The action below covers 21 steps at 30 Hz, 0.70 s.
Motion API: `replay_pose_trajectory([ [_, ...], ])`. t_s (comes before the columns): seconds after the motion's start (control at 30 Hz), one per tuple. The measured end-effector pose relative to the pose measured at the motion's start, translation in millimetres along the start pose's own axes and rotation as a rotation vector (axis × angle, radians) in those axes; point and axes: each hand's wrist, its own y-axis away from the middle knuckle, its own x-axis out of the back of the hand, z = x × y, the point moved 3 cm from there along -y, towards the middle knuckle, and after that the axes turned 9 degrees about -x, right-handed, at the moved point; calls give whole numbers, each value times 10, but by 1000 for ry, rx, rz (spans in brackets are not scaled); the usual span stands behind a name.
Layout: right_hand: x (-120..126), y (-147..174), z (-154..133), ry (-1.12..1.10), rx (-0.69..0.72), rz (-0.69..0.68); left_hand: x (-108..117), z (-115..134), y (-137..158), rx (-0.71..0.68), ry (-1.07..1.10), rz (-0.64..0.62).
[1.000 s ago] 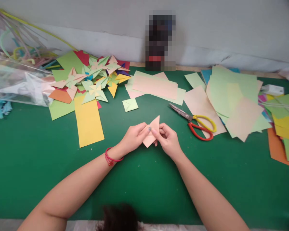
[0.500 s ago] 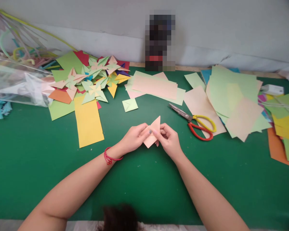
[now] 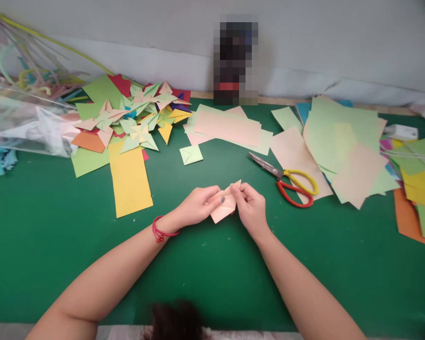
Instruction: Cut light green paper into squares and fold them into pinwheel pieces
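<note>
Left hand [image 3: 198, 206] pinches peach paper [image 3: 225, 208], right hand [image 3: 250, 204] grips its far tip, about midway between worktop [image 3: 198, 274] front and back edges; uneven right-hand pull could skew folds or tear it.

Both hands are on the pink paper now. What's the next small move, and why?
I'd probably have the right hand press the folded pink paper flat near its pointed upper tip. The right thumb sits beside that tip, and the left hand grips the other side with its thumb across the paper, so it looks steady enough to crease.
</note>
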Motion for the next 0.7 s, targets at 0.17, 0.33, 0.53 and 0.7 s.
replay_pose_trajectory([
  [0.17,19,-23,-3,-41,31,103,2,11,3,-4,-26,-21],
  [0.33,36,-14,-25,38,39,132,-4,6,1,-1,-41,-35],
  [0.53,60,-4,-59,84,49,152,-17,7,4,-3,-39,-44],
  [0.7,67,-10,-53,67,35,143,-21,6,8,-2,-52,-47],
])
